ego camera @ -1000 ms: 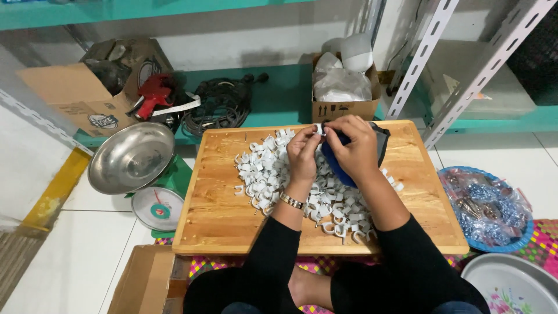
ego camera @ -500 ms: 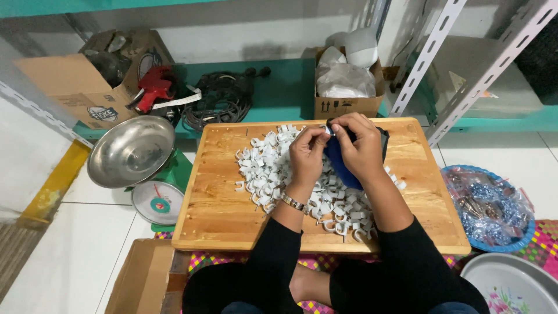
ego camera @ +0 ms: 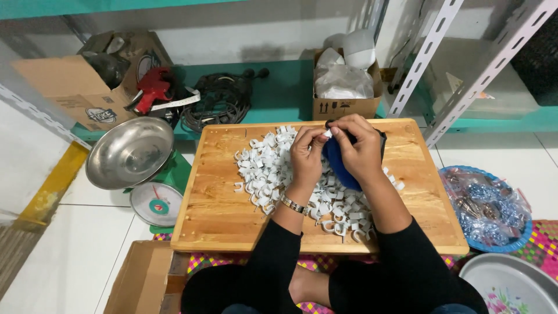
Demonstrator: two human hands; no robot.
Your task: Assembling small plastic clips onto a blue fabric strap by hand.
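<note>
Head view: scale (ego camera: 156, 204) beside wooden board (ego camera: 215, 203)

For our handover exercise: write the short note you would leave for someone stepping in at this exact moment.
Left hand: pinching a small white clip at its fingertips.
Right hand: gripping a blue pouch, fingers meeting the left hand at the clip.
White clips lie heaped on the wooden board, mostly on its middle.
Done: cannot tell how many are handled.
Left: the heap is large.
Nearby: scale with steel bowl to the left.
</note>
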